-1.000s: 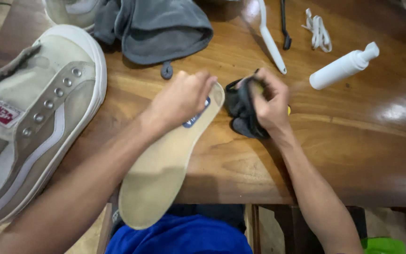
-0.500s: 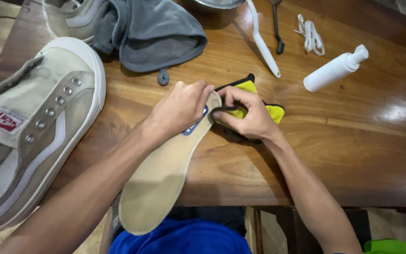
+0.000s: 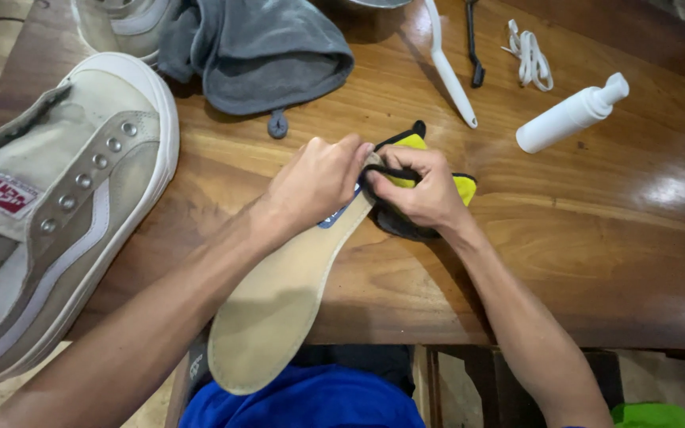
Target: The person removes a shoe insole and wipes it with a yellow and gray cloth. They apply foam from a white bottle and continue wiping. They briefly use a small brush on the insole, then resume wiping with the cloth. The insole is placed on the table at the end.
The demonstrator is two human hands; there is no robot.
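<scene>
Fingers of your left hand [image 3: 315, 181] are curling over the heel end of the insole [image 3: 279, 305], pinching it down against the table [image 3: 596, 261]. Your right hand [image 3: 426, 194] is closing its fingers on a yellow-and-black cloth [image 3: 461, 186], thumb and forefinger pressing a fold of it against the insole's edge, just beside your left fingertips. Both hands are touching at that end.

Insole is lying diagonally across the table's near edge, toe end hanging off over your lap. Step looks like wiping the insole with the cloth, and you're working the heel only; the tan length below is looking untouched, though I can't tell for sure. Next move, I judge, is calling for a steady left hold while you're dragging the cloth down toward the toe, so the overhanging end isn't tipping.

Further out: a shoe [image 3: 49, 206] sitting at the left, a grey towel [image 3: 271, 51] above, a white brush [image 3: 449, 67], coiled laces [image 3: 529, 55] and a white bottle [image 3: 568, 115] lying well apart at the top right.
</scene>
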